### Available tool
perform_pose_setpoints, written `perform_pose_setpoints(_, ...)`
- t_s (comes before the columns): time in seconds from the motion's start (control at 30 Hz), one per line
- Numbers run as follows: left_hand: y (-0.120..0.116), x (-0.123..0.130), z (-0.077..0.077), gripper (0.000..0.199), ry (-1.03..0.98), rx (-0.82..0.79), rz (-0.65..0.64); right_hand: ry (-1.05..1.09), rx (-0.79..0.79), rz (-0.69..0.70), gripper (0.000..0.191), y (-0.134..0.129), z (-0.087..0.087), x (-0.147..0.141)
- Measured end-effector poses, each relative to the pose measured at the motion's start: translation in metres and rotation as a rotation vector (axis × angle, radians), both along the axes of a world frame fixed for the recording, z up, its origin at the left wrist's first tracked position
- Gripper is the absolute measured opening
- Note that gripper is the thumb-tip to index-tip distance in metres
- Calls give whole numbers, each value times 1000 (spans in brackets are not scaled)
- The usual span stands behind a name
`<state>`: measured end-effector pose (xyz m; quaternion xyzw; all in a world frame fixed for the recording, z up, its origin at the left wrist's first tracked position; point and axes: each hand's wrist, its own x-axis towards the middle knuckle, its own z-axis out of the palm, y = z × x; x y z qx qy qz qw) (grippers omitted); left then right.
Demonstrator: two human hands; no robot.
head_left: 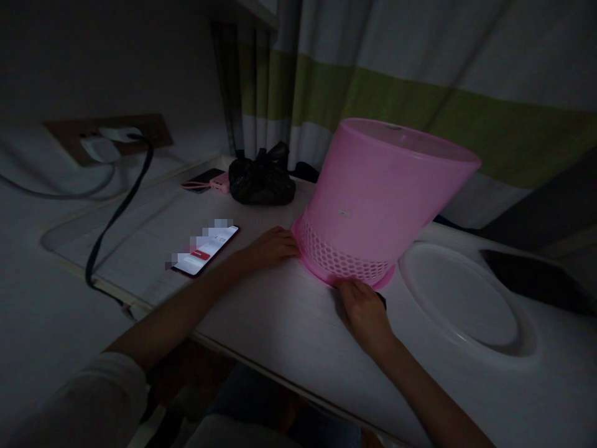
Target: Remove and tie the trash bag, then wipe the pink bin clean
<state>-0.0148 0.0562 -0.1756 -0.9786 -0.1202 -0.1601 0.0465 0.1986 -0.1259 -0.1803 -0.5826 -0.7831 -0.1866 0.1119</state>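
Observation:
A pink plastic bin (373,193) stands on the white desk, with a band of honeycomb holes low on its side and a brighter pink rim (313,269) at the bottom. My left hand (275,247) is closed at the left of this rim, its fingertips against the edge. At the front, my right hand (362,308) grips the same rim with bent fingers; its thumb is mostly hidden. A small black thing (382,301) shows just beside the right hand, too little of it to name.
Left of my left forearm lies a lit phone (208,250). Behind it are a tied black plastic bag (262,177) and a small pink device (219,182). A round white lid (461,298) lies at right, near a dark flat object (536,280). A black cable (122,208) hangs from the wall socket.

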Motion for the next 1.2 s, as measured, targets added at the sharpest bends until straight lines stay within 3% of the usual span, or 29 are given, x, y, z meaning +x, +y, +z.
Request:
perform_pose_setpoints(0.17, -21, 7, 0, 24, -35, 31, -36, 44, 18, 2, 23, -1, -2, -3)
perform_pose_setpoints(0.4, -48, 35, -8, 15, -48, 240, -116, 65, 29, 24, 22, 0, -4, -1)
perform_pose_setpoints(0.53, -41, 32, -8, 13, -66, 250, -103, 83, 11, 48, 24, 0, -1, -1)
perform_pose_setpoints(0.8, -20, 18, -5, 13, -16, 168, -25, 93, 3, -40, 24, 0, 5, 4)
perform_pose_setpoints(1.2, -7, 13, -1, 13, 26, 121, 25, -7, -39, -112, 18, 0, 10, 13)
